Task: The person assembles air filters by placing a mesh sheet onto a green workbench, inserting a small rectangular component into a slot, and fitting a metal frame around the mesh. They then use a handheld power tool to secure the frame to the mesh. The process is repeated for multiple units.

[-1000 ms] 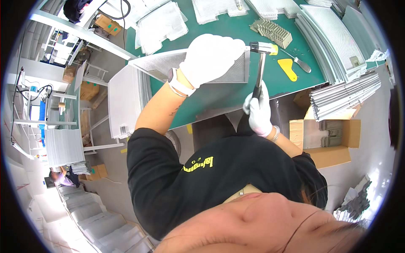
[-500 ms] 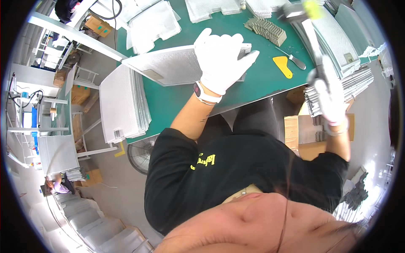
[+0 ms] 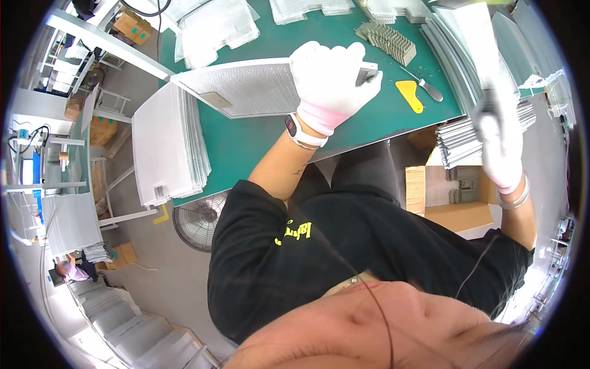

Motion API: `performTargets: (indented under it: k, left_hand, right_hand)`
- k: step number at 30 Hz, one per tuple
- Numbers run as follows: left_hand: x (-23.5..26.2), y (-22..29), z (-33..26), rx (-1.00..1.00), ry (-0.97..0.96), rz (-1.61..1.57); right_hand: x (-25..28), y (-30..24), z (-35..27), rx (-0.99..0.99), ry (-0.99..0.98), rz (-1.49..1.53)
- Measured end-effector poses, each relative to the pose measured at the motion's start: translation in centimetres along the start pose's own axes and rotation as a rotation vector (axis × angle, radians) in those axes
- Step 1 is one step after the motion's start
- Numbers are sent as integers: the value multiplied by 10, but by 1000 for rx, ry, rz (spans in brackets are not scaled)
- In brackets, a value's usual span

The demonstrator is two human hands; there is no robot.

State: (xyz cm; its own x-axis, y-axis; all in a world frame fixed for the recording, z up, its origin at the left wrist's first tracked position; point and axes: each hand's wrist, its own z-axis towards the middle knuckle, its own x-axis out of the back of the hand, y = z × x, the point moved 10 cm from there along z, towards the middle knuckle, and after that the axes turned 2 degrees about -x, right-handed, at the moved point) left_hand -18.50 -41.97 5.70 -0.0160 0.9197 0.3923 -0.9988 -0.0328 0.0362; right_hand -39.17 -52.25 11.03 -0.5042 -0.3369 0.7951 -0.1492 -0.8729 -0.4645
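My left hand (image 3: 332, 77), in a white glove, is closed on the far right end of a framed mesh panel (image 3: 255, 89). The panel stands on edge on the green table (image 3: 239, 141), with a small beige tab near its lower left. My right hand (image 3: 503, 150), also gloved, is raised over the table's right side and wrapped around a mallet (image 3: 482, 49). Its pale handle is smeared by motion, and its head is mostly cut off at the top edge. A yellow scraper (image 3: 408, 95) and a grey-handled screwdriver (image 3: 432, 92) lie between my hands.
Mesh sheets (image 3: 166, 138) are stacked at the table's left, more (image 3: 218, 27) at the back. Beige parts (image 3: 387, 43) sit in a row. Framed panels (image 3: 439, 55) lean at right. Below are an open carton (image 3: 458, 215) and a floor fan (image 3: 200, 221). A person (image 3: 77, 270) is far left.
My right hand has moved to the right with the mallet, whose head has swung rightward to the top edge. My left hand keeps hold of the panel, and the whole view has shifted slightly.
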Motion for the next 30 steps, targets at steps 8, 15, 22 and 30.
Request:
performTargets:
  k: [8,15,22,30]
  left_hand:
    - [15,2,7,-19,222,-13]
    - [0,0,0,17,-5,-77]
    - [6,0,1,10,52,-147]
    - [3,10,4,-74,14,-89]
  right_hand:
    - [18,21,-8,-227,-22,-31]
    - [-33,25,-6,-33,-122,-131]
    - [-16,20,-20,102,81,144]
    - [-99,104,-22,-156,-168,-173]
